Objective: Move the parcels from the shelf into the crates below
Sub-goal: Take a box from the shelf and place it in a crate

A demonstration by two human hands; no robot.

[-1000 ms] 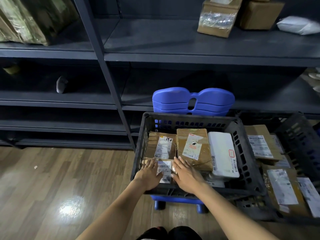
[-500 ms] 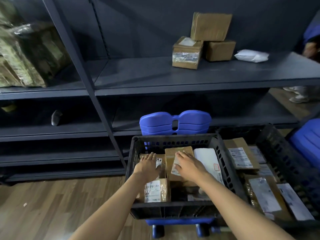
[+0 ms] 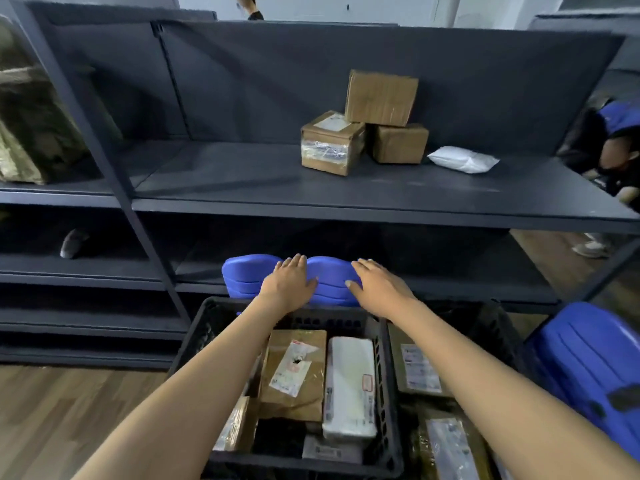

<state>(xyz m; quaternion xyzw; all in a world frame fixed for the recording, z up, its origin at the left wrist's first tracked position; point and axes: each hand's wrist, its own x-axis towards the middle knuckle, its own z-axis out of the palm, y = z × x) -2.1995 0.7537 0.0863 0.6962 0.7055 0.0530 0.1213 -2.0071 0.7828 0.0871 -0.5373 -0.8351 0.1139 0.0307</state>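
Three brown cardboard boxes stand on the dark shelf (image 3: 242, 188): a taped box (image 3: 330, 143) in front, a second box (image 3: 398, 143) behind it, and a larger box (image 3: 381, 97) stacked on top. A white padded parcel (image 3: 462, 160) lies to their right. Below, a black crate (image 3: 388, 375) holds brown and white parcels. My left hand (image 3: 289, 282) and my right hand (image 3: 375, 284) are raised above the crate's far edge, fingers straight, holding nothing, in front of a blue plastic seat (image 3: 242, 275).
A second black crate (image 3: 498, 327) with labelled parcels sits to the right. A blue container (image 3: 585, 368) stands at far right. Another person (image 3: 613, 143) crouches beyond the shelf's right end. Wrapped bundles (image 3: 34, 133) fill the left shelf bay. Wooden floor lies at lower left.
Both hands have lifted off the parcels in the crate and moved up and forward toward the shelf. The view has tilted upward, showing the whole shelf.
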